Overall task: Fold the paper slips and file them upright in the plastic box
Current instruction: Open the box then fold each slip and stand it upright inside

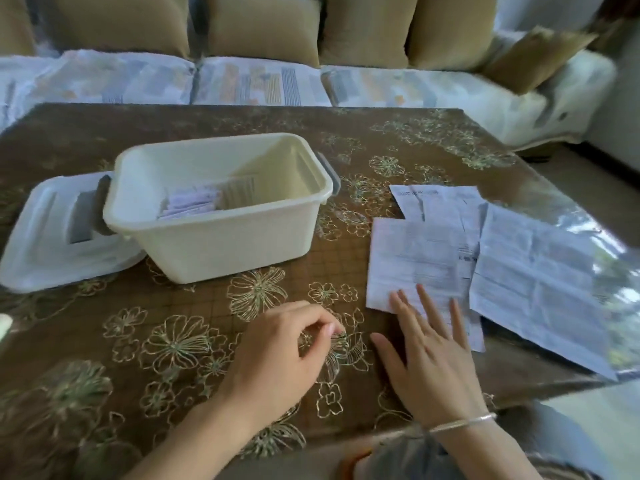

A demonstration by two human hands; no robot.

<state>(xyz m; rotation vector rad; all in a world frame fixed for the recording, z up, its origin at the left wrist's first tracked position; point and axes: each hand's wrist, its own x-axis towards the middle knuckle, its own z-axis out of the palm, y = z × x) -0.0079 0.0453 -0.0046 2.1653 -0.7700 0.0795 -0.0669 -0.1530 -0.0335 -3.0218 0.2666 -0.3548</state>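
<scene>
A cream plastic box stands left of centre on the table, with several folded slips upright inside it. To the right lie three unfolded printed paper slips: the near one, one behind it, and a larger creased sheet. My right hand lies flat with straight fingers, its fingertips on the near slip's bottom edge. Near the table's front my left hand hovers with fingers loosely curled, holding nothing.
The box's white lid lies flat at the box's left side. The table wears a brown cloth with gold flowers under clear plastic. A sofa with tan cushions runs along the far side.
</scene>
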